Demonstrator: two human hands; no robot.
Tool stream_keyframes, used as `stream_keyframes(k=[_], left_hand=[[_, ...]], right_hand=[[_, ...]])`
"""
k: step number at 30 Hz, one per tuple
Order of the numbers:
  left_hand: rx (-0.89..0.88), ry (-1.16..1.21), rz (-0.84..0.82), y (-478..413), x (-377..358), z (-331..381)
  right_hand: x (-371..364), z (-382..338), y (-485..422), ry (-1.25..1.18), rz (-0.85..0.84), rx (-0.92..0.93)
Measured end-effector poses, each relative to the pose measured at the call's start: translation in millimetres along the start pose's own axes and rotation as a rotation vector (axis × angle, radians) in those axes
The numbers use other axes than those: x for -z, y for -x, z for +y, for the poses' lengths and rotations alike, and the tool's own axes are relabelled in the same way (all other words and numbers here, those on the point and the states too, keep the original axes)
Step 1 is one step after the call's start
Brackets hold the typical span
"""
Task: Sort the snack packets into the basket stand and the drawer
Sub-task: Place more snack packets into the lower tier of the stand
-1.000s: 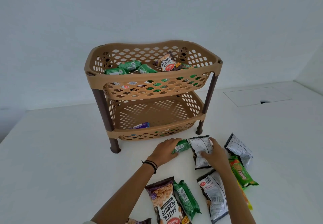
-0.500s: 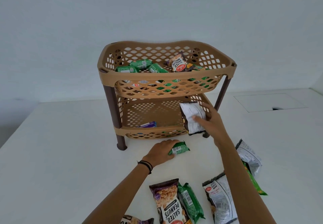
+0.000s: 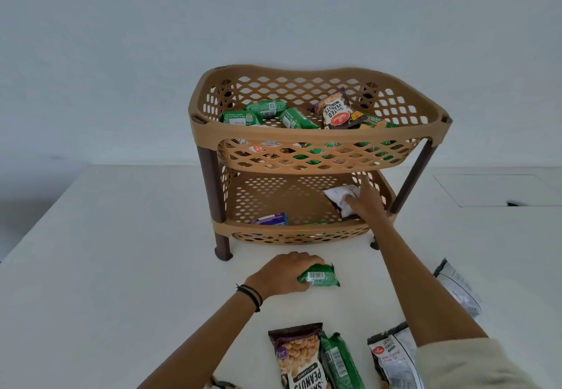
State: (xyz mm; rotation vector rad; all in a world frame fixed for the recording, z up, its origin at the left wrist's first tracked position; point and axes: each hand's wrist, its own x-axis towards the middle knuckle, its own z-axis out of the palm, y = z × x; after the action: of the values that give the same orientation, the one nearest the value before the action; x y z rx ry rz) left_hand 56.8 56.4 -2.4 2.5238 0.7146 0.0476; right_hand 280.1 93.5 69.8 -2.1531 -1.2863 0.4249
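**Silver packet inside the lower tier**

I've got the silver packet (image 3: 342, 200) inside the lower tier of the basket stand (image 3: 319, 136), on its right side. The right hand (image 3: 365, 206) pinches it, one finger pointing up (I can't tell whether it touches the tier floor). On the desk (image 3: 121, 267) just before the stand, the left hand (image 3: 282, 276) curls round a green packet (image 3: 319, 277). A purple packet (image 3: 270, 219) lies at the lower tier's front. Up top I see green packets and a salted peanuts packet (image 3: 336, 112). Nearest me lie a brown peanuts packet (image 3: 299, 358), a green wrapper (image 3: 340, 361) touching it, and a grey packet (image 3: 392, 358).
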Motion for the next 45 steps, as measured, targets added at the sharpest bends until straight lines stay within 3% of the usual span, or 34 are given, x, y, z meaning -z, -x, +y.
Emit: stream_keyframes(k=[5,10,18,24,35,45], left_hand=[[-0.08,-0.015,0.002,3.1,16.5,22.0],[-0.128,0.047,0.044,10.9,53.1,38.5],[-0.087,0.539,0.164,15.9,92.6,21.2],[0.126,0.42,0.362,-28.2,110.5,-11.1],[0.232,0.163,0.11,-93.2,95.3,-54.7],[0.2,0.01,0.067,-94.6,87.2,-62.9]], right_hand=[[-11.0,13.3,-11.2,0.256,-0.054,0.063],[-12.9,13.6,-11.4,0.197,0.081,0.123],[-14.3,12.7,-9.5,0.238,-0.015,-0.006],[-13.6,14.1,-7.5,0.123,0.121,-0.017],[-10.6,9.0,-2.6,0.012,0.207,-0.057],[-9.9,7.8,-0.6,0.004,0.231,-0.031]])
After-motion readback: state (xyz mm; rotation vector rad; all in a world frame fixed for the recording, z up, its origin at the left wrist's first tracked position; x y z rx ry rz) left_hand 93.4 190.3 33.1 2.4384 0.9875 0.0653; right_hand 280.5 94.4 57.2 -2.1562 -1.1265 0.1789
